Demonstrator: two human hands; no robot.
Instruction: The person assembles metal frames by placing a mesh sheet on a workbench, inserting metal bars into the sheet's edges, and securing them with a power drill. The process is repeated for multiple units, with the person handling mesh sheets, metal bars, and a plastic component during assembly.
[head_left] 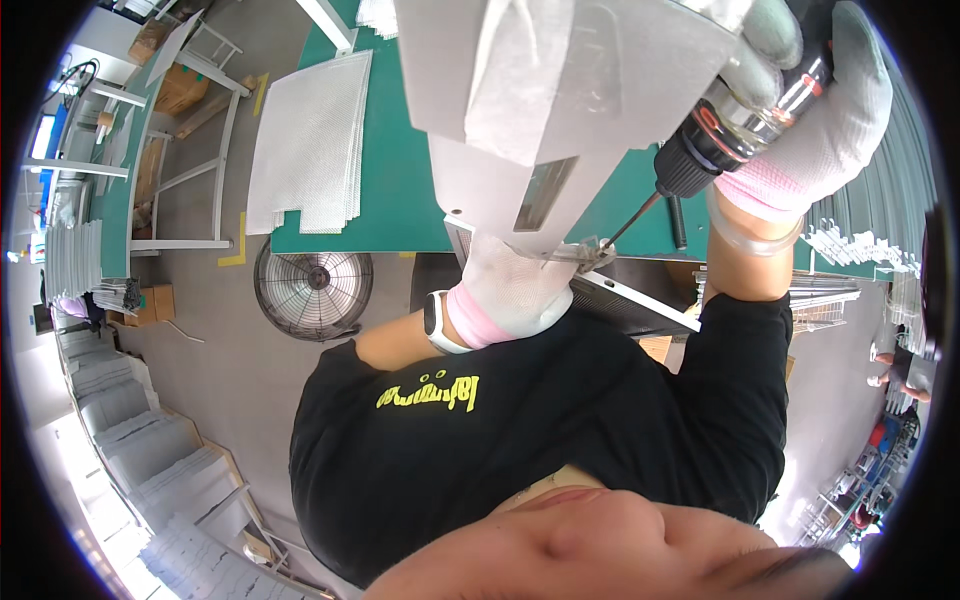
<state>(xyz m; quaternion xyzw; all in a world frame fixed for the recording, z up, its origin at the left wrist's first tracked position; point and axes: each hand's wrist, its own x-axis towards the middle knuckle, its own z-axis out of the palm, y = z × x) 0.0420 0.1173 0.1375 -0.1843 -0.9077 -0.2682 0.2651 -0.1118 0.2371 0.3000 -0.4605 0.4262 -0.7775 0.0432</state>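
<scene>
My right hand (pixel 830 120), in a white glove with a pink cuff, is wrapped round a black power screwdriver (pixel 705 145). Its long thin bit (pixel 632 222) slants down to a small shiny, partly clear piece (pixel 597 256) at the lower edge of a white metal housing (pixel 490 185). My left hand (pixel 512 288), gloved the same way, is closed beside that piece, just under the housing. The housing hides some of its fingers, and what they grip cannot be made out. A narrow rectangular slot (pixel 546 194) shows in the housing's face.
Behind the housing stretches a green worktop (pixel 400 190) with a stack of white perforated sheets (pixel 310 140) at its left. A black tool handle (pixel 677 222) lies near its front edge. A white-edged dark panel (pixel 635 300) sits below; a round floor fan (pixel 314 285) stands at left.
</scene>
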